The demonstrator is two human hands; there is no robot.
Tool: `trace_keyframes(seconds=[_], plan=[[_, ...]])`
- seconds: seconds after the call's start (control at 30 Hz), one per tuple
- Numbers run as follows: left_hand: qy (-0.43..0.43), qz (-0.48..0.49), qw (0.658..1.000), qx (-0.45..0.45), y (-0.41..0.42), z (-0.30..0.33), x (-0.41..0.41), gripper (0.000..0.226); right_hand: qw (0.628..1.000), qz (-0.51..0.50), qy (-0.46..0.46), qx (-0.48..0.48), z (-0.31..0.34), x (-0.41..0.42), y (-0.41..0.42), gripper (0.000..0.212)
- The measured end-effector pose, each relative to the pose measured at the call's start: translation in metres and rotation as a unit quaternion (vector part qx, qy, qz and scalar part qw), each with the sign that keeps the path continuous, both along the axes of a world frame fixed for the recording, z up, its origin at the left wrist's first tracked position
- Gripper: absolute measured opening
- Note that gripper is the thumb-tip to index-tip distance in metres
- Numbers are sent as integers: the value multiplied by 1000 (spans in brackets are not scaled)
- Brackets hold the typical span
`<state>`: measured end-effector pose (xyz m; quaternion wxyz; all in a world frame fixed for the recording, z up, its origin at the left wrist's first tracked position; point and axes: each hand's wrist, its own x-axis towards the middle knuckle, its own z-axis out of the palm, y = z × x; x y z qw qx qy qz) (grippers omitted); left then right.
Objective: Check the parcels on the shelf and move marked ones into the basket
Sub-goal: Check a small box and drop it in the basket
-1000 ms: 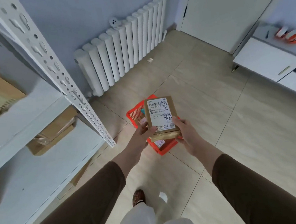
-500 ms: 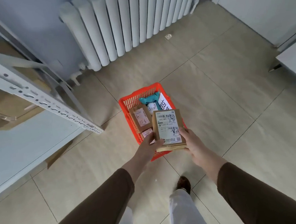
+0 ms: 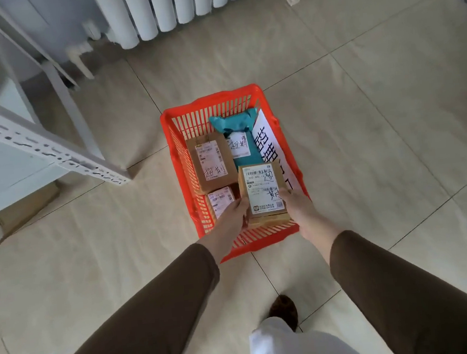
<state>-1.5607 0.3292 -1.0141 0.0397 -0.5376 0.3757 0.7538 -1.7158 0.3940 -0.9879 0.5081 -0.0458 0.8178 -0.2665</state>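
The tiled floor (image 3: 365, 135) fills most of the view, with a white radiator (image 3: 181, 5) along the far wall and the grey metal shelf (image 3: 24, 145) at the left edge. A flattened piece of cardboard (image 3: 24, 208) lies under the shelf's lowest board.

On the floor ahead sits the red basket (image 3: 180, 165). It already holds a brown box (image 3: 211, 162) with handwriting on its label, a second smaller labelled box (image 3: 220, 201) nearer the person, a teal mailer (image 3: 236, 131) and a white sheet (image 3: 272, 147) with large black characters leaning along the right wall.

Both arms in brown sleeves reach down over the basket's near end. Between them is the marked parcel (image 3: 262, 188), a brown box with a shipping label and black handwriting, held over the near right part of the basket, above or just touching the contents; which, I cannot tell.

The left hand (image 3: 230, 220) grips the parcel's left edge, fingers curled round it. The right hand (image 3: 298, 207) grips the right edge, thumb on the label.

Risks, as I judge them: let go too high, the parcel could tip off the smaller box, land label down and hide its mark, or crumple the white sheet against the wall
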Motion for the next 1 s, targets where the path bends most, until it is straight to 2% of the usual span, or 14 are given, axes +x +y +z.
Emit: trace_keyframes(seconds=[0.07,0.23,0.33,0.4,0.5,0.63,0.77,1.0], plan=[[-9,-17,1000,-1,-3,-26,-6,36,1000,19,14,20,-26,-4,-3,41],[-30,-45,999,-4,-6,-86,-11,50,997,52,17,61,-86,-10,-7,46],[-39,-51,998,-10,-11,-103,-17,40,996,65,14,60,-115,-13,-10,45],[-59,-40,997,-4,-16,-116,-20,44,995,80,25,52,-125,-16,-16,42],[-59,7,998,12,-19,-132,-22,34,989,125,77,27,-131,-18,-25,39],[-56,33,997,-29,-14,-140,-23,26,972,179,153,-27,-137,-19,-24,37],[-75,-15,996,-40,-1,-155,-22,37,978,172,117,-25,-140,-19,-26,41],[-140,-122,968,-168,-8,-171,-31,40,978,182,86,46,-162,-32,-30,47]])
